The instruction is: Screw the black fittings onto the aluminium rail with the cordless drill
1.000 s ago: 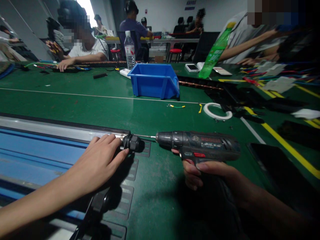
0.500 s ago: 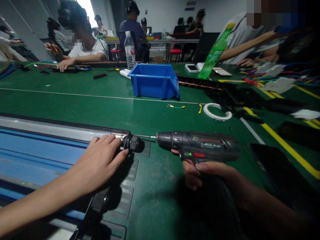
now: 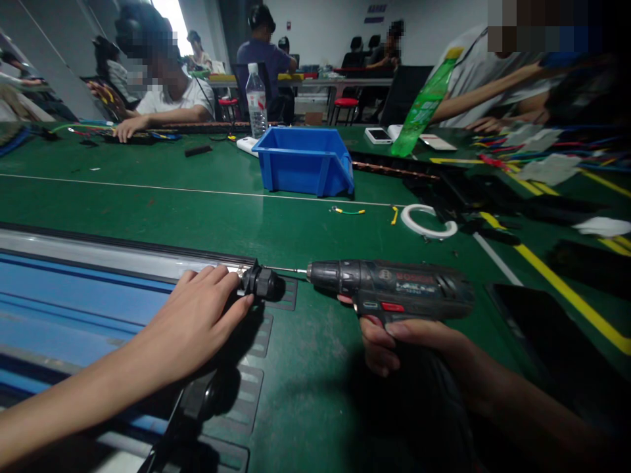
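Note:
My right hand (image 3: 394, 345) is closed round the grip of a black cordless drill driver (image 3: 389, 282), which points left. Its long thin bit (image 3: 283, 269) reaches the end of a long metal profile (image 3: 118, 255) with a silvery face and black edges. My left hand (image 3: 204, 312) is curled over that end of the profile, fingers on top and thumb toward me. Beside the thumb a black cable gland (image 3: 263, 282) sticks out to the right. The screw at the bit's tip is too small to make out.
Blue profiles (image 3: 64, 289) lie under my left forearm, near slotted black mats (image 3: 254, 394). Beyond stand a blue bin (image 3: 305, 161), a clear bottle (image 3: 256, 102) and a tilted green bottle (image 3: 426, 105). A white ring (image 3: 428, 221) and a dark phone-like slab (image 3: 537, 328) lie right. Co-workers sit around.
Both hands, the drill and the profile hold their places. A small green light on the drill showed half a second ago and is off now.

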Tool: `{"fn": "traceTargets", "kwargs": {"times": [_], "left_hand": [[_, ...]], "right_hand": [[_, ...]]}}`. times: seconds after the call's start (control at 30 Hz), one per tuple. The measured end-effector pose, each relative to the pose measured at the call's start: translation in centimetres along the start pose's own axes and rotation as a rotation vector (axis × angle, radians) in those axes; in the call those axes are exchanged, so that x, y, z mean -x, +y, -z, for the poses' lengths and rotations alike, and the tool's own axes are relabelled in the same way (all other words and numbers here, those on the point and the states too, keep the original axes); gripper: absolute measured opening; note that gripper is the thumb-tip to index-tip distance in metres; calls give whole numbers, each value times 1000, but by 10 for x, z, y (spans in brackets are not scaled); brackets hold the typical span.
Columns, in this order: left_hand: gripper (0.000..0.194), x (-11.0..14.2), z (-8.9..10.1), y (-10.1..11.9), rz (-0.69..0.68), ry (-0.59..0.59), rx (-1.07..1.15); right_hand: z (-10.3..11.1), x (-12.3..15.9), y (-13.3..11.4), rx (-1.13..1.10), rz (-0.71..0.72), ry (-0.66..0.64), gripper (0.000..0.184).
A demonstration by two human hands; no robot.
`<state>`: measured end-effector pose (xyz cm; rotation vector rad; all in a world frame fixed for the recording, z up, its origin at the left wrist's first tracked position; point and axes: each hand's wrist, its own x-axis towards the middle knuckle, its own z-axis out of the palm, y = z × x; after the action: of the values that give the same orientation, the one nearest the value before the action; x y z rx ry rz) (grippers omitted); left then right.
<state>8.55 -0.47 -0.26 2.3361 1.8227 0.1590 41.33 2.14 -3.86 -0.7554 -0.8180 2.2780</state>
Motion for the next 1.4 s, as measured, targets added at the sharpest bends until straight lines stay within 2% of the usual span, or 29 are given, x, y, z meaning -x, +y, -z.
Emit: {"fn": "traceTargets", "kwargs": {"times": [0.6, 1.4], "left_hand": [[33, 0, -1, -1, -4, -1, -9], [33, 0, -2, -1, -4, 3, -3]], "right_hand": [[-4, 0, -2, -4, -5, 17, 48], [-1, 2, -1, -42, -2, -26, 51]]}}
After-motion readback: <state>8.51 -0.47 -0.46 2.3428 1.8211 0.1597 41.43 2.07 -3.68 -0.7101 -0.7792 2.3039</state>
